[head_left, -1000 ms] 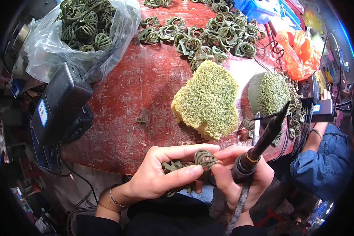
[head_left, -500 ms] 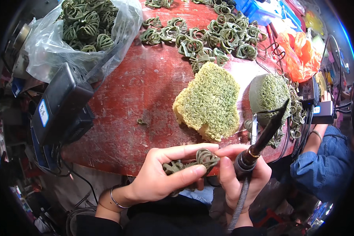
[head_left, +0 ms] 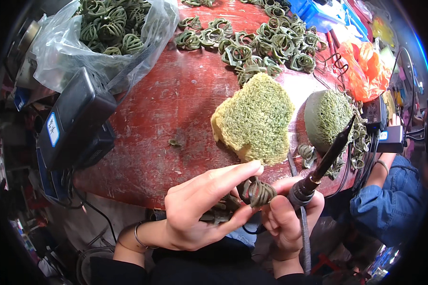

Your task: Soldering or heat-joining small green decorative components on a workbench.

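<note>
My left hand [head_left: 195,202] is closed around a few dark green ridged rings. One ring [head_left: 260,193] sticks out between its thumb and fingers, while others are partly hidden in the palm. My right hand [head_left: 290,221] grips a soldering iron [head_left: 324,167] by its handle, the blackened tip slanting up and right, away from the rings. Its thumb and fingertips come up against the ring's right side; whether they pinch it too, I cannot tell. Just beyond my hands, a rough yellow-green sponge-like slab [head_left: 254,118] lies on the red table [head_left: 142,152].
Many loose green rings [head_left: 283,40] cover the table's far side. A clear plastic bag [head_left: 57,61] of rings and a black device [head_left: 76,123] stand left. At right are a round green block [head_left: 325,118], an orange bag [head_left: 364,69] and another person's sleeve [head_left: 387,199].
My left hand has lifted its fingers and rolled over the rings, turning the outer ring slightly right and down. The soldering iron has shifted a little right, and the view has moved slightly.
</note>
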`<state>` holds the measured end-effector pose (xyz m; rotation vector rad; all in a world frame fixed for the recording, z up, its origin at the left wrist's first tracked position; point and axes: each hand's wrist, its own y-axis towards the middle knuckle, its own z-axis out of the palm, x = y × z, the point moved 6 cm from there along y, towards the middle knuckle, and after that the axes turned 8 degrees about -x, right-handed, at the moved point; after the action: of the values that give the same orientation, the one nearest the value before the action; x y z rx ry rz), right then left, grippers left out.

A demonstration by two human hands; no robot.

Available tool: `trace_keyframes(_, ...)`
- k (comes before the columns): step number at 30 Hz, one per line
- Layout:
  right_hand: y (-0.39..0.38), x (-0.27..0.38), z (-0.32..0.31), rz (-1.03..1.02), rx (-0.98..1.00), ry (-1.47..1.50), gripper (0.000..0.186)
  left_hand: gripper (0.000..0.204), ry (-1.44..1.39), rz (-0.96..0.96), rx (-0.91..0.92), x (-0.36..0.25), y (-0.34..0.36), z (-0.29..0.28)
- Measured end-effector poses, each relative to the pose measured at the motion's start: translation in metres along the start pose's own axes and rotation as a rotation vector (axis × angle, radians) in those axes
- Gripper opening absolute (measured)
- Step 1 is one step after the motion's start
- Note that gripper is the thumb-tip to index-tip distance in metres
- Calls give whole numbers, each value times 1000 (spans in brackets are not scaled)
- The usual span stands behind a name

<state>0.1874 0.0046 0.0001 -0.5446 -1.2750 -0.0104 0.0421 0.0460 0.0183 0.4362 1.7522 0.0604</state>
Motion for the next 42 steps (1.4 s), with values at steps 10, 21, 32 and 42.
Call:
trace_keyframes(10,-2,-4,-2,91,-31,134,13,38,-291,-233,46,13,1,3)
trace_keyframes(21,-8,-1,-5,-165,-93,-3,17,27,8,11,-113,-3,4,-6)
trace_keyframes(32,-12,8,-5,-116,-91,-62,14,49,-139,-28,-36,-4,-1,2)
trace_keyframes(42,-7,4,-8,-382,-50,-56,14,50,-428,-340,148,16,1,17)
